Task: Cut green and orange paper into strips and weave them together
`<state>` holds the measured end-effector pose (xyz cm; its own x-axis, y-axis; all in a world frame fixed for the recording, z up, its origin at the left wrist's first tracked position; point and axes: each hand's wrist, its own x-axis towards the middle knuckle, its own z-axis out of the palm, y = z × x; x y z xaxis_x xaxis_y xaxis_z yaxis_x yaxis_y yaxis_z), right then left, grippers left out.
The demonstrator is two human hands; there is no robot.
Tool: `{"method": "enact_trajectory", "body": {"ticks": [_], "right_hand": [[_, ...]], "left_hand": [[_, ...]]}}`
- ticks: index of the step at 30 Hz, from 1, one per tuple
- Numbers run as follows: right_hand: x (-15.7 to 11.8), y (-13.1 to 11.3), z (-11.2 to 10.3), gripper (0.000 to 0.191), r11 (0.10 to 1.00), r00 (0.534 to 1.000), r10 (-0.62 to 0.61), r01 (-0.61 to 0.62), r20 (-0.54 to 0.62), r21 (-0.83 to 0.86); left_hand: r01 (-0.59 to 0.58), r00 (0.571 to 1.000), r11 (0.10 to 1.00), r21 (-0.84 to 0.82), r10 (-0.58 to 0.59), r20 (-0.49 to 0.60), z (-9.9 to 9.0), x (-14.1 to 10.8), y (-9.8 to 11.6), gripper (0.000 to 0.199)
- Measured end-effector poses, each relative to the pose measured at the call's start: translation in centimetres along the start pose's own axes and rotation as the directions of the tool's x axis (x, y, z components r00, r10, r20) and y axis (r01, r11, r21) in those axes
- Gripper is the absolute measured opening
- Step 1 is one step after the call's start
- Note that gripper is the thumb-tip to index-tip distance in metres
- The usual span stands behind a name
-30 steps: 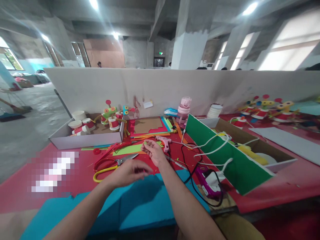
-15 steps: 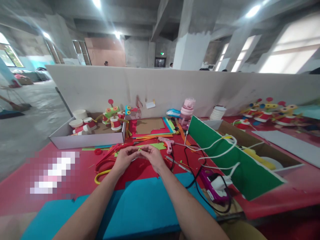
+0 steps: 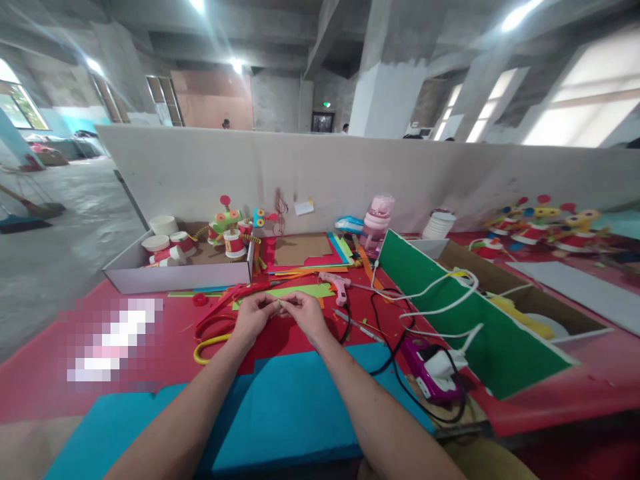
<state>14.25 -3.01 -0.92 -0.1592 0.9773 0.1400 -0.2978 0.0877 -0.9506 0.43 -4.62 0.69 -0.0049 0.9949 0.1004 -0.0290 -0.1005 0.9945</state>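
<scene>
My left hand (image 3: 255, 317) and my right hand (image 3: 305, 316) meet fingertip to fingertip over the red table. Both are pinched closed around a tiny light-green piece (image 3: 279, 302), mostly covered by the fingers; it looks like paper. Just left of my left hand lie scissors with red and yellow handles (image 3: 209, 349). Behind the hands is a strip of lime-green paper (image 3: 305, 291). A pink glue gun (image 3: 337, 287) rests beyond my right hand, and a slim pen-like tool (image 3: 357, 325) lies to its right.
A white tray (image 3: 180, 280) at the left holds paper cups and cup figures. At the right stand a green-sided box (image 3: 465, 320) and a purple power strip (image 3: 431, 373) with loose cables. Blue board (image 3: 300, 413) covers the near edge; a pink bottle (image 3: 377, 223) stands behind.
The fingertips have drawn closer together around the small green piece. The whole view has shifted slightly; the objects on the table lie as before.
</scene>
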Motion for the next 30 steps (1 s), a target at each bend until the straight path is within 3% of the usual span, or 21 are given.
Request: {"method": "enact_trajectory", "body": {"ticks": [3,5,9,15,20,23,26,30], "right_hand": [[-0.4,-1.0,0.2,0.032,0.967,0.993,0.093,-0.108,0.076,0.232],[-0.6,-1.4,0.2,0.036,0.916,0.971,0.171,-0.22,0.17,0.336],[-0.9,-1.6,0.0,0.035,0.857,0.92,0.283,-0.37,0.272,0.358],[-1.0,-1.8,-0.6,0.027,0.855,0.897,0.276,-0.393,0.345,0.339],[-1.0,-2.2,-0.7,0.023,0.873,0.912,0.279,-0.371,0.3,0.317],[-0.8,-2.0,-0.6,0.022,0.852,0.932,0.275,-0.35,0.236,0.39],[-0.4,-1.6,-0.5,0.018,0.825,0.942,0.29,-0.334,0.165,0.456],[-0.2,-1.2,-0.4,0.016,0.805,0.947,0.307,-0.31,0.091,0.506]], "left_hand": [[0.054,0.997,0.981,-0.185,-0.042,0.068,-0.4,-0.4,0.9,0.032],[0.038,0.995,0.979,-0.2,-0.02,0.093,-0.8,-0.6,1.4,0.033],[-0.057,0.983,0.994,-0.095,0.073,0.169,-1.3,-0.7,1.6,0.031],[-0.093,0.956,0.995,-0.034,0.098,0.276,-1.4,-0.9,1.9,0.027],[-0.08,0.968,0.997,0.003,0.077,0.238,-1.3,-0.7,1.5,0.036],[-0.203,0.968,0.975,0.093,0.185,0.171,-1.2,-0.4,0.9,0.035],[-0.41,0.912,0.862,0.299,0.389,0.131,-1.0,-0.2,0.7,0.029],[-0.493,0.838,0.689,0.532,0.541,0.076,-0.4,-0.6,0.8,0.027]]}}
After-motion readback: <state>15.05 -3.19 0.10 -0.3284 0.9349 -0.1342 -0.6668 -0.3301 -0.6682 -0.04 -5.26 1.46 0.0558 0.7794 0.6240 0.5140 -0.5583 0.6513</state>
